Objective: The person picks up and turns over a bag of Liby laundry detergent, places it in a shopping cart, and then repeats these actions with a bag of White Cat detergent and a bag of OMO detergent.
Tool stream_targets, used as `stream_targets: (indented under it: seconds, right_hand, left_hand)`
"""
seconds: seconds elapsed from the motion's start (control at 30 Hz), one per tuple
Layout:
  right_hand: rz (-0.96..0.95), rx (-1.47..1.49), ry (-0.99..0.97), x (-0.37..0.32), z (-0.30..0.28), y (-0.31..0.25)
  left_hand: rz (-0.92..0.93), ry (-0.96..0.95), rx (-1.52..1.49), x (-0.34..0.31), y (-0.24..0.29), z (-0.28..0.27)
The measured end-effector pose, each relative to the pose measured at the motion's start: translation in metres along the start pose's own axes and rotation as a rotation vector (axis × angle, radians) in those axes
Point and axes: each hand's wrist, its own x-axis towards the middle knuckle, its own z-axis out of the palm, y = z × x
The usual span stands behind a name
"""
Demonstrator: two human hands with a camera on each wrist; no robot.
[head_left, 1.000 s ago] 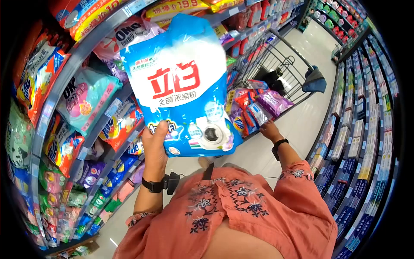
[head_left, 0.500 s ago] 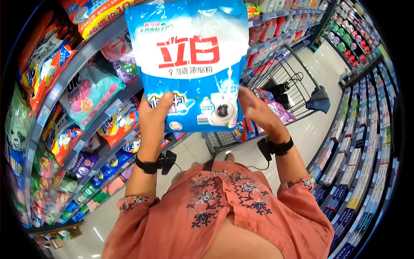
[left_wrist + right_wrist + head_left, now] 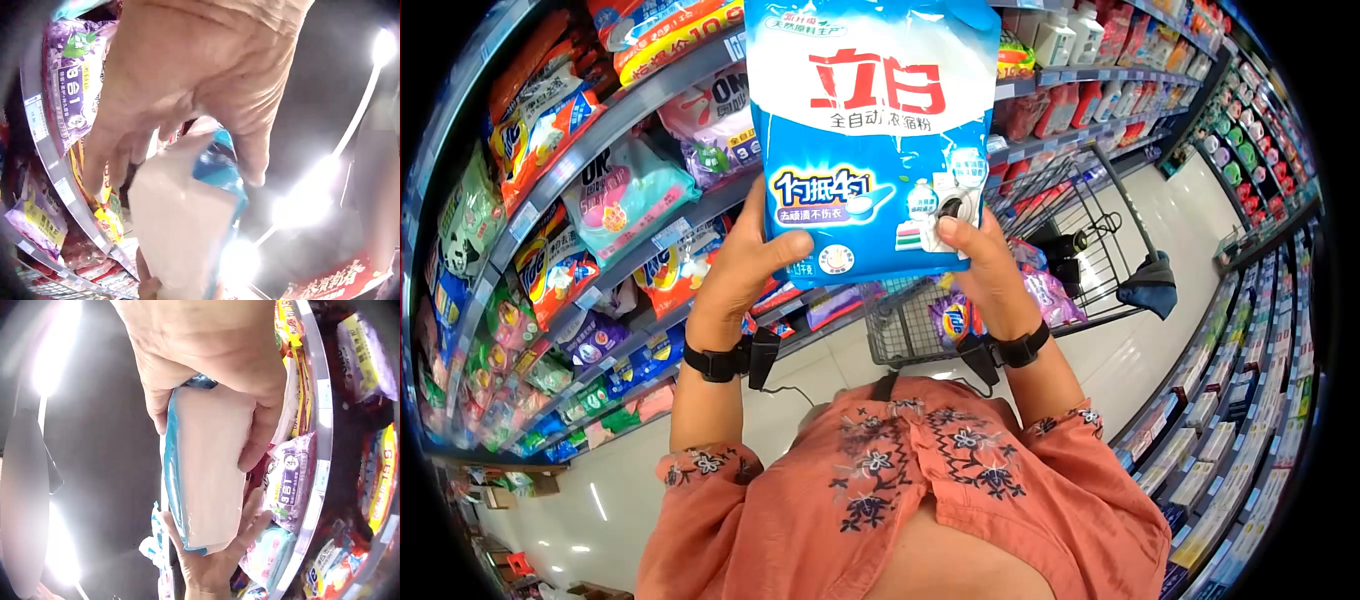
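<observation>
I'm holding the bag (image 3: 870, 150) up high in front of me. Left hand (image 3: 735, 275) and right hand (image 3: 985, 265) each grip a bottom corner, thumbs across the front. It hides part of the shelf (image 3: 615, 112) behind. Pouches (image 3: 625, 200) crowd my left, and the cart (image 3: 1090, 205) stands just beyond my right hand.
</observation>
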Motion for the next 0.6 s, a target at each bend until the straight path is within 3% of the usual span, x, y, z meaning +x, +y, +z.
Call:
stream_targets:
  seconds: [0.07, 0.3, 0.4, 0.5, 0.6]
  right_hand:
    - [-0.009, 0.026, -0.002, -0.007, -0.005, -0.001]
    - [0.026, 0.091, 0.051, -0.037, -0.056, 0.002]
    - [0.143, 0.007, 0.149, -0.053, -0.078, -0.001]
    - [0.356, 0.072, 0.289, -0.069, -0.110, 0.020]
    - [0.411, 0.242, 0.304, -0.094, -0.138, 0.051]
  left_hand:
    - [-0.113, -0.109, -0.076, 0.000, -0.007, 0.004]
    - [-0.191, -0.107, -0.086, 0.014, -0.019, 0.062]
    - [-0.255, -0.163, -0.215, 0.033, -0.068, 0.071]
    - [-0.542, -0.185, -0.253, 0.044, -0.124, 0.074]
    - [-0.717, -0.204, -0.217, 0.039, -0.155, 0.080]
